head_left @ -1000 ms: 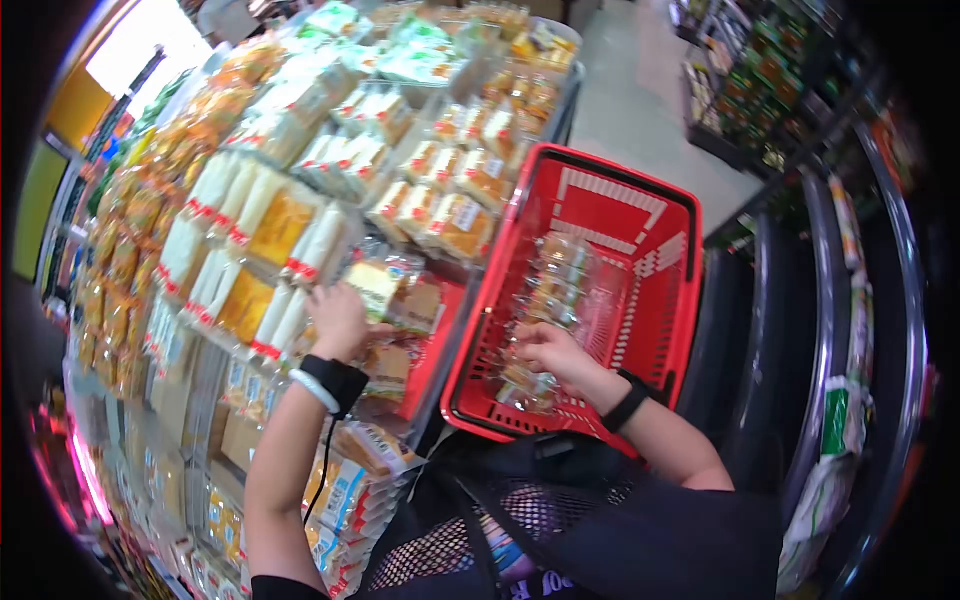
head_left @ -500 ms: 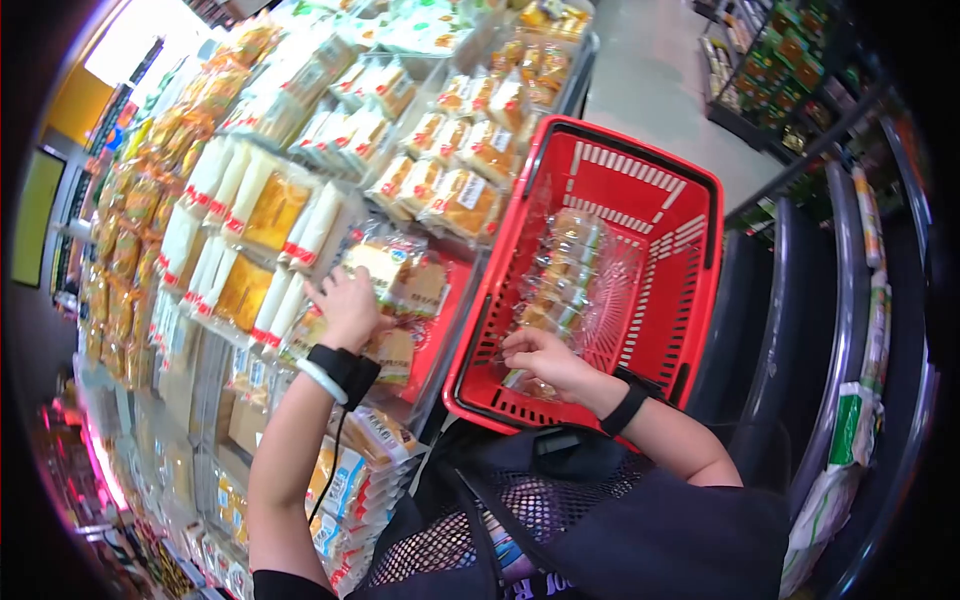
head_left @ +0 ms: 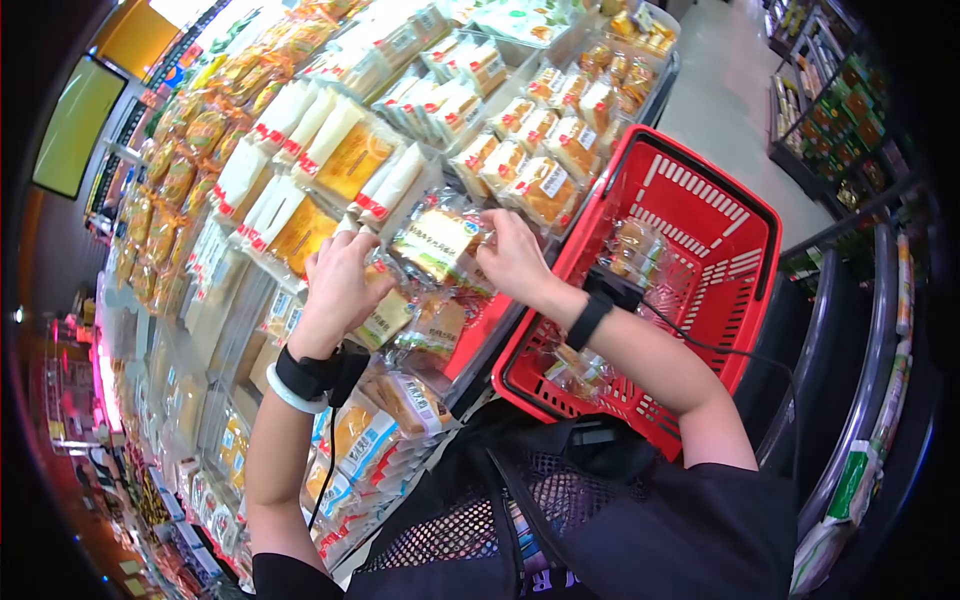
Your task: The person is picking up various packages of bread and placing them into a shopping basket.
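A clear-wrapped bread pack (head_left: 440, 242) with a pale printed label lies at the near end of the display. My right hand (head_left: 515, 258) reaches over the basket rim and pinches this pack's right edge. My left hand (head_left: 345, 282) is closed with bent fingers just left of it, beside another wrapped bread pack (head_left: 388, 318); what its fingertips grip is hidden. Nearer to me lies a brown-labelled bread pack (head_left: 432, 328). The red shopping basket (head_left: 757, 270) stands to the right, with wrapped bread (head_left: 637, 250) inside, partly covered by my right forearm.
Bagged toast loaves (head_left: 350, 160) and boxed cakes (head_left: 545, 190) fill the display beyond my hands. More packaged bread (head_left: 400, 400) is stacked close to my body on the left. Dark shelving with a curved edge (head_left: 855, 400) runs along the right, and grey floor (head_left: 710, 90) shows beyond the basket.
My right hand has left the bread in the basket and moved up and left to the bread pack on the display. My left hand's fingers have curled in. The view has shifted.
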### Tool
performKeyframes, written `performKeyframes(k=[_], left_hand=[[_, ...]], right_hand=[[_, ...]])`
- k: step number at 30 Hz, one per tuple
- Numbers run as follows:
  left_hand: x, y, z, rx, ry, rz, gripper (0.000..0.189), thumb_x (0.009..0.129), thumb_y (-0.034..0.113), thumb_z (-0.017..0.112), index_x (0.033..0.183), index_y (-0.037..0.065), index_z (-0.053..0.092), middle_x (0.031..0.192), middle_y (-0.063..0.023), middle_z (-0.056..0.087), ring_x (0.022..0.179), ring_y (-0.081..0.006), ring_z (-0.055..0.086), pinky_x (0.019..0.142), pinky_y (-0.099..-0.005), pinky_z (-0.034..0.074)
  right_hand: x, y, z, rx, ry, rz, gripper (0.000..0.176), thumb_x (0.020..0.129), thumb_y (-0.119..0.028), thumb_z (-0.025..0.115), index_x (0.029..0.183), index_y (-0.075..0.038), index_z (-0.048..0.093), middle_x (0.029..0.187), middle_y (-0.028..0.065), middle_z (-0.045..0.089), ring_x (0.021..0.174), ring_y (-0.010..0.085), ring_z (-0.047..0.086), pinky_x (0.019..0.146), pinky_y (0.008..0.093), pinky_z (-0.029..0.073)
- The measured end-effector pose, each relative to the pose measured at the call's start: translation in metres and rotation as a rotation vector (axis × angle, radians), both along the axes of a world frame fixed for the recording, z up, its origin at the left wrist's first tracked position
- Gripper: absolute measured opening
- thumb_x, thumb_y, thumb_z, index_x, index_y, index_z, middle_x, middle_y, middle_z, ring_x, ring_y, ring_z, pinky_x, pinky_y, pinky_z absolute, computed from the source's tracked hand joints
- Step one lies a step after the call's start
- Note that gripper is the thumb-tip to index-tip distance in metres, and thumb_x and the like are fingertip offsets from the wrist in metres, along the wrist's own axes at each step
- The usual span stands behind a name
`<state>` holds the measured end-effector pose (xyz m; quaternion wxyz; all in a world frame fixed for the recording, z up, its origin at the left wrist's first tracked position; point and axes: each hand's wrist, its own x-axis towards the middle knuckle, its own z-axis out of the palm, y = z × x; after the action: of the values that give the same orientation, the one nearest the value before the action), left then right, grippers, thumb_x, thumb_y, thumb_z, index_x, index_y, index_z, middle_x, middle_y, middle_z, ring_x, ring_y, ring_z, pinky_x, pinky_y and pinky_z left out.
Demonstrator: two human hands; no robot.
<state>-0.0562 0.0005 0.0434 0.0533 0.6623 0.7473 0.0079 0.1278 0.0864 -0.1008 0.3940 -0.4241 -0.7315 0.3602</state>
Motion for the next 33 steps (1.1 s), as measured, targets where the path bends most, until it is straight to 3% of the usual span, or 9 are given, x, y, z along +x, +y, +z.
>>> performKeyframes(k=[6,10,14,22,24,27,28,32,33], left_hand=[[-0.054,-0.035,-0.022,-0.041,-0.072,0.099,0.047,0.065,0.012,0.076,0.107,0.001,0.057,0.097,-0.0178,0.063,0.090,-0.0333,0.061,0.080,-0.0394,0.048],[-0.061,-0.047,-0.034,0.007,-0.105,0.130,0.041,0.062,0.009,0.076,0.099,0.000,0.061,0.090,-0.0161,0.062,0.088,-0.0334,0.060,0.078,-0.0390,0.048],[-0.055,-0.048,-0.039,0.116,-0.018,0.078,0.036,0.059,0.010,0.078,0.090,0.001,0.061,0.081,-0.0130,0.060,0.079,-0.0322,0.060,0.073,-0.0363,0.048],[-0.050,-0.047,-0.041,0.000,-0.191,0.200,0.045,0.061,0.006,0.079,0.097,0.004,0.051,0.089,-0.0146,0.062,0.086,-0.0355,0.060,0.075,-0.0387,0.047],[-0.054,-0.047,-0.032,0.079,-0.229,0.230,0.045,0.061,0.005,0.078,0.096,0.003,0.051,0.088,-0.0119,0.062,0.086,-0.0305,0.061,0.074,-0.0370,0.048],[-0.063,-0.049,-0.015,0.116,-0.338,0.275,0.043,0.064,0.005,0.077,0.098,0.006,0.051,0.085,-0.0127,0.062,0.084,-0.0291,0.062,0.071,-0.0384,0.048],[-0.075,-0.048,-0.022,0.102,-0.500,0.256,0.038,0.069,-0.004,0.071,0.100,0.003,0.050,0.083,-0.0056,0.060,0.076,-0.0124,0.060,0.064,-0.0281,0.049],[-0.078,-0.043,-0.030,0.071,-0.683,0.306,0.037,0.072,-0.008,0.068,0.103,0.003,0.050,0.083,-0.0050,0.060,0.073,-0.0102,0.059,0.062,-0.0252,0.048],[-0.081,-0.041,-0.043,0.068,-0.618,0.281,0.038,0.070,-0.002,0.071,0.102,0.003,0.051,0.083,-0.0090,0.061,0.078,-0.0177,0.061,0.067,-0.0305,0.048]], right_hand=[[-0.048,0.024,-0.007,0.008,-0.351,0.013,0.042,0.079,-0.022,0.066,0.109,0.001,0.047,0.112,0.0247,0.043,0.107,0.0424,0.045,0.089,0.0485,0.039],[-0.056,0.033,0.004,-0.093,-0.411,-0.032,0.053,0.077,-0.028,0.071,0.111,0.003,0.046,0.114,0.0249,0.044,0.106,0.0411,0.050,0.090,0.0454,0.043],[-0.054,0.040,0.026,-0.307,-0.576,0.072,0.043,0.078,-0.026,0.069,0.107,0.003,0.057,0.119,0.0244,0.048,0.106,0.0381,0.056,0.087,0.0432,0.047],[-0.047,0.050,0.033,-0.198,-0.452,0.010,0.021,0.081,-0.023,0.063,0.091,-0.004,0.064,0.102,0.0200,0.060,0.097,0.0350,0.060,0.082,0.0432,0.048],[-0.034,0.054,0.049,-0.172,-0.331,-0.017,0.020,0.081,-0.024,0.062,0.087,-0.005,0.062,0.087,0.0170,0.066,0.087,0.0322,0.063,0.078,0.0425,0.048],[-0.017,0.082,0.046,-0.134,-0.155,-0.015,0.021,0.081,-0.023,0.065,0.088,-0.003,0.062,0.088,0.0175,0.066,0.087,0.0315,0.063,0.077,0.0407,0.048],[-0.013,0.086,0.047,-0.134,-0.156,-0.013,0.021,0.081,-0.023,0.065,0.088,-0.003,0.062,0.088,0.0175,0.066,0.087,0.0315,0.063,0.077,0.0407,0.048],[-0.012,0.089,0.036,-0.329,-0.070,0.019,0.023,0.079,-0.021,0.067,0.091,-0.002,0.062,0.087,0.0173,0.066,0.086,0.0284,0.063,0.076,0.0386,0.049],[-0.017,0.087,0.030,-0.300,-0.100,0.026,0.024,0.079,-0.021,0.068,0.091,-0.001,0.062,0.087,0.0172,0.066,0.085,0.0275,0.063,0.076,0.0382,0.049]])
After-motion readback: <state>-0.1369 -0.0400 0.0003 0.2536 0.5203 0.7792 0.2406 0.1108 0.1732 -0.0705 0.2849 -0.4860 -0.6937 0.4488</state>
